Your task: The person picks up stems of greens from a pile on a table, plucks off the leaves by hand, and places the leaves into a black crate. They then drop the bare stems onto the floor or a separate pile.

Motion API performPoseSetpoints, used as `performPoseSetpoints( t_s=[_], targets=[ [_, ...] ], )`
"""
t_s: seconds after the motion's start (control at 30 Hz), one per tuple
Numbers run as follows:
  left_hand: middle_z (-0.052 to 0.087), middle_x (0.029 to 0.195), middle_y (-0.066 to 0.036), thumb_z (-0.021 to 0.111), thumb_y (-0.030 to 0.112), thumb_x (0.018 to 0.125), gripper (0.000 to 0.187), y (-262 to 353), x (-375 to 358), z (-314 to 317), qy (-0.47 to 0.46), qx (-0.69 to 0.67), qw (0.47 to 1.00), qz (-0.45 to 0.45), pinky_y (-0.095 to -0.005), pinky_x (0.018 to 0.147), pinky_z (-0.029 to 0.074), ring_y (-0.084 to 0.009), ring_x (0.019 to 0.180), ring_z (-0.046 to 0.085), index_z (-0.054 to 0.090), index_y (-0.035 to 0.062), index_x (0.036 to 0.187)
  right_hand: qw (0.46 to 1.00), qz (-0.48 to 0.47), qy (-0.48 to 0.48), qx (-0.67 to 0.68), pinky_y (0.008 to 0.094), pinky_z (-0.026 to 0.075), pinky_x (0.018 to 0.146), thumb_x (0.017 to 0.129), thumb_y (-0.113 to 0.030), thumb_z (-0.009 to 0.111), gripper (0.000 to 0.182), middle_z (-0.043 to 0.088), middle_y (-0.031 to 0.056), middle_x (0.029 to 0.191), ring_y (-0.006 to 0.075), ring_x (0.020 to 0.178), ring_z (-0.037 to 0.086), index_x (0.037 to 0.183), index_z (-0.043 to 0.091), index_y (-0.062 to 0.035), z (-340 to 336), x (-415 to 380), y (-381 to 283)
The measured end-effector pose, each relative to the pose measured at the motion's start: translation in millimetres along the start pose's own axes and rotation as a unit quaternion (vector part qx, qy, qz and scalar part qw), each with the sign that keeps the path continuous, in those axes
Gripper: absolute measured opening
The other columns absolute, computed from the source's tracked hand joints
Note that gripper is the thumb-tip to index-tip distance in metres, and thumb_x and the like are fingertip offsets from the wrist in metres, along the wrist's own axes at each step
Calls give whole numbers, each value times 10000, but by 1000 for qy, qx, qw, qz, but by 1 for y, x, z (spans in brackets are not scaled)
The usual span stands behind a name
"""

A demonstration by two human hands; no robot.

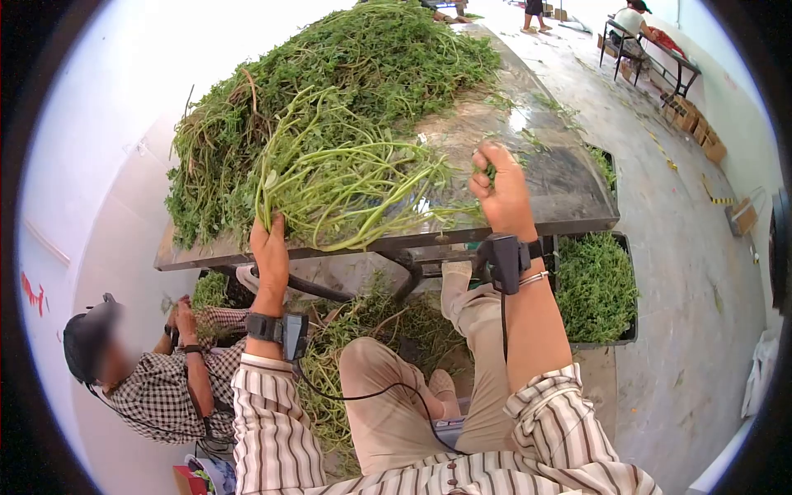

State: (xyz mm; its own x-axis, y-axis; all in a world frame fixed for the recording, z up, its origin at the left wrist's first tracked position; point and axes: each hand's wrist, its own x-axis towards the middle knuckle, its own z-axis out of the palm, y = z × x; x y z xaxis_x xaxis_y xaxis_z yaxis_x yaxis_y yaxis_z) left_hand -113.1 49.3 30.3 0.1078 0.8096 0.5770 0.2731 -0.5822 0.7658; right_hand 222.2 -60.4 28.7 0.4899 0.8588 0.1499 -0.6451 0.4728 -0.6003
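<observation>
My left hand [271,243] is closed round one end of a loose bunch of long, pale green stems [355,186] at the table's near edge. The stems fan out to the right over the tabletop. To their right, my right hand [503,190] is raised above the table's near right part, its fingers curled in. A bit of green sprig [491,172] shows between those fingers. Behind the bunch rises a large heap of leafy green plants [363,66], covering much of the table [569,177].
Below the table's right end stands a black crate [631,334] filled with greens. Discarded stems [388,330] lie on the floor by my legs. A co-worker in a checked shirt [165,396] sits at the left. Cardboard boxes [701,132] line the right wall.
</observation>
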Motion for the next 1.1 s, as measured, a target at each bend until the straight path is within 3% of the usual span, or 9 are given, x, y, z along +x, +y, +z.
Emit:
performPoseSetpoints(
  t_s=[0.17, 0.27, 0.33, 0.43, 0.57, 0.63, 0.73, 0.83, 1.1],
  targets=[
    [540, 897, -17, 486, 148, 948, 251, 0, 0, 1, 0, 14, 1000, 23, -270, 678, 382, -113, 760, 435, 538, -19, 1128, 967, 36, -5, -253, 245, 300, 461, 844, -220, 614, 225, 478, 0, 636, 79, 536, 394, 855, 581, 2, 13, -12, -6],
    [547, 903, -24, 494, 135, 941, 246, 1, 0, -1, -5, 32, 999, -9, -271, 683, 390, -120, 767, 449, 542, -22, 1125, 901, 14, -18, -433, 286, 390, 522, 791, -229, 641, 302, 551, 62, 628, 127, 592, 495, 830, 615, 69, 15, -11, -3],
    [554, 913, -31, 500, 113, 930, 240, 1, 0, 1, 4, 14, 1000, 0, -273, 691, 396, -129, 773, 463, 543, -22, 1124, 838, -93, -46, -535, 327, 451, 627, 742, -219, 639, 341, 615, 137, 721, 190, 656, 559, 869, 615, 96, 9, -7, 4],
    [562, 927, -36, 504, 97, 921, 241, -6, 0, 1, 12, 17, 1000, 18, -276, 699, 401, -136, 785, 476, 543, -23, 1126, 844, -68, -53, -530, 349, 465, 702, 715, -223, 626, 355, 616, 177, 737, 224, 696, 578, 893, 619, 83, 9, -6, 8],
    [567, 931, -43, 500, 86, 915, 239, 1, -2, 0, 9, 43, 999, 0, -277, 710, 401, -138, 794, 482, 544, -23, 1124, 836, -126, -27, -534, 303, 451, 630, 739, -177, 610, 252, 619, 136, 768, 183, 647, 552, 829, 627, 57, 10, -6, 10],
    [569, 936, -46, 496, 87, 915, 233, 1, -1, -2, 2, 26, 1000, -8, -277, 721, 401, -137, 808, 486, 542, -26, 1113, 945, -85, -11, -314, 245, 406, 547, 763, -105, 573, 132, 561, 58, 732, 141, 579, 490, 810, 611, 13, -3, 1, 12],
    [571, 924, -50, 489, 93, 916, 225, 5, 2, -3, 19, 16, 1000, 10, -275, 725, 400, -140, 809, 487, 540, -30, 1097, 979, -61, 82, -177, 207, 318, 476, 788, -51, 532, 60, 451, -4, 706, 100, 529, 384, 814, 585, -40, -5, -2, 9],
    [539, 842, -39, 486, 121, 921, 218, 12, 11, -11, 41, 23, 999, 10, -275, 665, 381, -132, 740, 450, 536, -31, 1070, 996, 42, 69, -23, 213, 280, 453, 804, -68, 532, 82, 395, -10, 701, 89, 530, 334, 874, 574, -63, -20, 7, 6],
    [459, 731, -10, 484, 167, 921, 201, 50, 48, -67, 138, 23, 989, 46, -304, 563, 342, -110, 640, 382, 540, -15, 986, 980, -66, 136, -129, 232, 241, 401, 814, -91, 571, 56, 402, -27, 640, 72, 468, 308, 797, 518, -91, -24, 19, 22]
  ],
)
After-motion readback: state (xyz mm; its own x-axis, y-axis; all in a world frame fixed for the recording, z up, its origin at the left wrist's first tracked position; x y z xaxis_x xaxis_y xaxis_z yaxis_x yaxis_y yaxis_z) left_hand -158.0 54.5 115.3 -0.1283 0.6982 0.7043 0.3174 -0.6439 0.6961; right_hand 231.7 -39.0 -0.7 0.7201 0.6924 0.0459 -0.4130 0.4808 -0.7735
